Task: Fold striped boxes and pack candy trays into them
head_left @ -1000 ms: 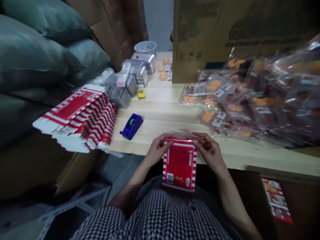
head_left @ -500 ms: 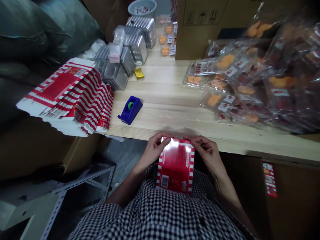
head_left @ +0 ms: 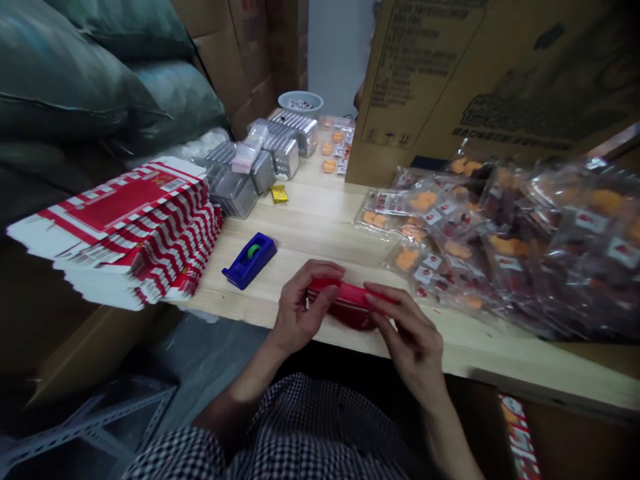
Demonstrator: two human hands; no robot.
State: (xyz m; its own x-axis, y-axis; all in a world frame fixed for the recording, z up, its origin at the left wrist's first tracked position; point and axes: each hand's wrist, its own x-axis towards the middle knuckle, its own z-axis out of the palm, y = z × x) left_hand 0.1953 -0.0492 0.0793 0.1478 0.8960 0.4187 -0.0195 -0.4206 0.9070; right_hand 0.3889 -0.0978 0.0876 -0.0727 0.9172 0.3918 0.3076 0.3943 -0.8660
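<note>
Both the left hand (head_left: 303,312) and right hand (head_left: 411,333) pinch a red carton (head_left: 352,312), contents hidden; a tub (head_left: 285,103) holds small pieces (head_left: 301,105)

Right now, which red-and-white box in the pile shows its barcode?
The topmost box: its barcode faces up, while the boxes under it are mostly covered.

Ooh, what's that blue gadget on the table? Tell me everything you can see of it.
That's a tape dispenser, deep blue and probably plastic, with a bright green ring in its middle. It sits on the pale wooden tabletop at a slant, its low, narrow end pointing to the near left. It lies between the striped carton stack and the left hand, nearer than the yellow packet. Only the tabletop touches it. I can't tell whether any tape sticks out.
</note>
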